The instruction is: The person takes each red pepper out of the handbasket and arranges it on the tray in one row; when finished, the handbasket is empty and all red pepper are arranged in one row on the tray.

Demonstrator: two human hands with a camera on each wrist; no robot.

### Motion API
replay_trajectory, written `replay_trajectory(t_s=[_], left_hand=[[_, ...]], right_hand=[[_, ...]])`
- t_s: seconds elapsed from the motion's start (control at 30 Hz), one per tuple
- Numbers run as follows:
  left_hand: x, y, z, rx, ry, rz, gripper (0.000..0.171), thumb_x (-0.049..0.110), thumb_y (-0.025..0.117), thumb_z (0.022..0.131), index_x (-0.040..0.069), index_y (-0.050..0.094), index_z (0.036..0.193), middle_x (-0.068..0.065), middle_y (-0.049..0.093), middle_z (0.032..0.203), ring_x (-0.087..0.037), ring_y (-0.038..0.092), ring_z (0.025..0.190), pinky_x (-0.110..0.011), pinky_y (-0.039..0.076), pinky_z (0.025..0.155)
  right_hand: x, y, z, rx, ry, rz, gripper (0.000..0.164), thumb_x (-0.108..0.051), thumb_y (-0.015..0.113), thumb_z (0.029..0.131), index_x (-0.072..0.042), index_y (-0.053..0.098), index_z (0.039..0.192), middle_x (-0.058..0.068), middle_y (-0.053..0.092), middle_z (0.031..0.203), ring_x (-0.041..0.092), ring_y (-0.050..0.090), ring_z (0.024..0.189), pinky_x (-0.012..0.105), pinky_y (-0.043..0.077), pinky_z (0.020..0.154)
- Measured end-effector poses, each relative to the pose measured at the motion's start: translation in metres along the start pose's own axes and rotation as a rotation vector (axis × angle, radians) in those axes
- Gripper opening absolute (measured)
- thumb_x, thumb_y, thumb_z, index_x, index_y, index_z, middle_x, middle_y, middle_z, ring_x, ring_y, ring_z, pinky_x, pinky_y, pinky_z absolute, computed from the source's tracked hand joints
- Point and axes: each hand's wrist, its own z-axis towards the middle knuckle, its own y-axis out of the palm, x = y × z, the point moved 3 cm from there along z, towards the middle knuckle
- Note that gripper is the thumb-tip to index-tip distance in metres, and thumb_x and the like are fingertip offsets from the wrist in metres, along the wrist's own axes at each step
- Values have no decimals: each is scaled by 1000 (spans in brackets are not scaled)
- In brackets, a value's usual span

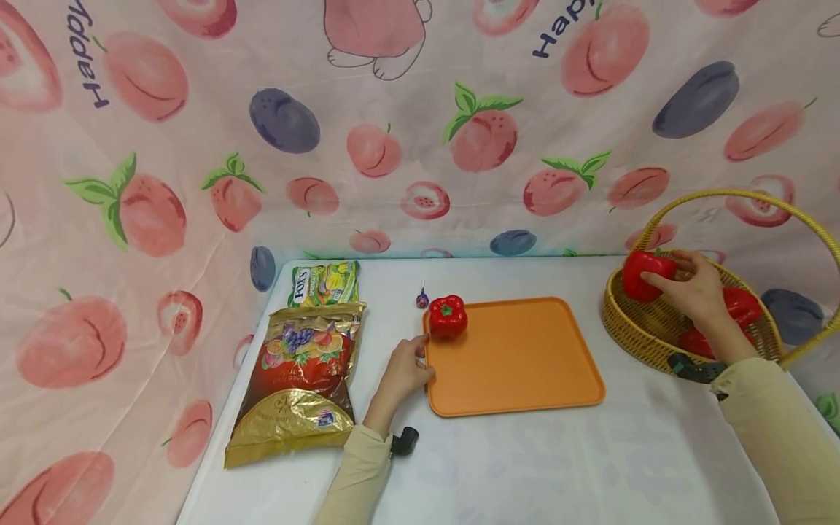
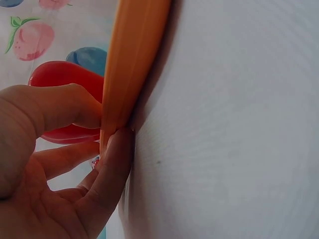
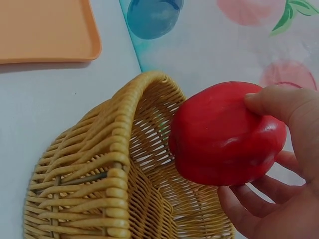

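My right hand (image 1: 699,286) grips a red bell pepper (image 3: 224,134) above the far-left rim of the wicker basket (image 1: 633,339), thumb on one side and fingers on the other. Inside the basket lie more red peppers (image 1: 741,306), partly hidden by my wrist. At the left edge of the orange tray (image 1: 518,364), my left hand (image 1: 402,370) pinches the rim between thumb and fingers, as the left wrist view shows close up. Another red bell pepper (image 1: 448,318) with a green stem stands in the tray's far-left corner, just beyond my left fingers.
A large gold and red candy bag (image 1: 298,379) lies left of my left hand, with a green Fox's candy packet (image 1: 326,284) behind it. A small lollipop (image 1: 422,297) rests beyond the tray's corner. The basket's tall handle (image 1: 735,193) arches up at right. Fruit-printed cloth hangs behind.
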Motion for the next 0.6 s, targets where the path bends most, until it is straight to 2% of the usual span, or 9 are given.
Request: replay_trajectory(t_s=[0.33, 0.6], left_hand=[[2, -1, -1, 3, -3, 1, 64, -1, 73, 75, -3, 55, 136, -8, 51, 93, -16, 53, 72, -25, 48, 60], [2, 0, 0, 6, 8, -2, 64, -1, 73, 74, -3, 55, 136, -8, 51, 91, -15, 53, 71, -24, 47, 60]], right_hand=[[-9, -1, -3, -2, -20, -12, 85, -44, 62, 93, -1, 21, 155, 30, 30, 152, 47, 36, 128, 60, 39, 102], [-14, 0, -4, -10, -47, -2, 86, -43, 63, 93, -1, 21, 155, 31, 30, 152, 50, 37, 129, 60, 38, 102]])
